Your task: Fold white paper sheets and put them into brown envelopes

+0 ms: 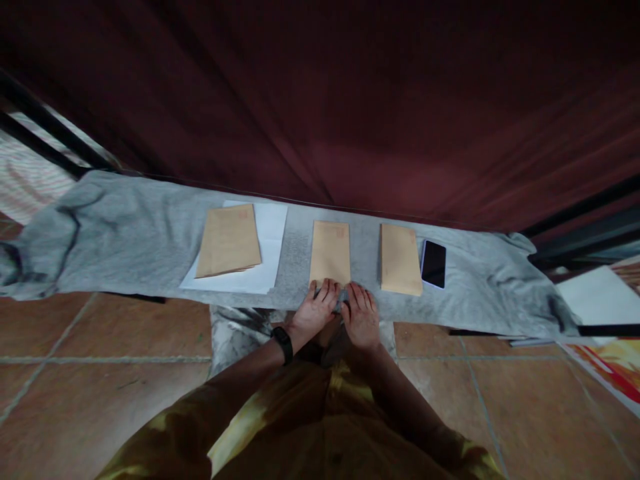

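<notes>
A brown paper envelope (331,250) with faint red print in its far right corner lies in the middle of the grey cloth. My left hand (317,308) rests along its near edge, fingertips down on the paper and slightly bent. Beside it, my right hand (361,313) lies palm down with fingers stretched out, its fingertips at the near right corner of the envelope. The envelope's near edge is partly hidden under my fingers. A dark band (283,345) circles my left wrist.
Left of centre, several brown envelopes (229,241) lie stacked on white paper sheets (273,243). To the right sit another envelope stack (400,259) and a phone (433,264) with a dark screen. The grey cloth (140,233) covers a narrow bench before a dark red drape (320,100).
</notes>
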The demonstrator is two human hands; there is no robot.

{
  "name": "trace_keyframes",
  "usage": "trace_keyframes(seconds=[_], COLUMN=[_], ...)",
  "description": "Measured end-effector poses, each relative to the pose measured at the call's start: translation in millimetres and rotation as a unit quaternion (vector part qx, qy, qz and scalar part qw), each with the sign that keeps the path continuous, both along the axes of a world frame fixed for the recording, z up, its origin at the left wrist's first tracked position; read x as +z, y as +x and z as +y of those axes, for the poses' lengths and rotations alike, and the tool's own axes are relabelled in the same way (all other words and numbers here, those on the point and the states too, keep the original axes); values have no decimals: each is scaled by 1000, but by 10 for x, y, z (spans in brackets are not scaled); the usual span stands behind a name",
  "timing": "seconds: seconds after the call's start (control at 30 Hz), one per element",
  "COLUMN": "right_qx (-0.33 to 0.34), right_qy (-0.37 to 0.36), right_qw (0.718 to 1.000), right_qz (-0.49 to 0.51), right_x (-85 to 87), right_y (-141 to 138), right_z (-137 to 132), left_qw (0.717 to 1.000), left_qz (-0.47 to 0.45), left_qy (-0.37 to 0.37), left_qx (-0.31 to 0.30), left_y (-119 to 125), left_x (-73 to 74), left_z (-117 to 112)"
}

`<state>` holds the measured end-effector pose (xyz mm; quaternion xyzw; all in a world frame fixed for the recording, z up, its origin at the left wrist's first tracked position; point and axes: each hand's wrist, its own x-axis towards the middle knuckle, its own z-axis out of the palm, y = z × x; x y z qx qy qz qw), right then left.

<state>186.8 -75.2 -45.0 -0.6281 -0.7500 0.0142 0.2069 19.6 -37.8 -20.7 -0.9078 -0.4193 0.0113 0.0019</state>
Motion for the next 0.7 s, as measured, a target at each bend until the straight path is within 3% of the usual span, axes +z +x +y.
trace_keyframes(seconds=[0.5, 0.7], right_qx=[-8, 56], right_qy=[-20, -35], right_qw=[1000, 998], right_qz=[19, 25], right_x=[102, 178], right_y=[-26, -210], right_z=[11, 50], left_qw=[997, 991], left_qz=[-37, -84], left_qy=[19, 27], left_qx=[70, 99], left_y=[-281, -248], left_x=[-92, -87], left_z=[-80, -99])
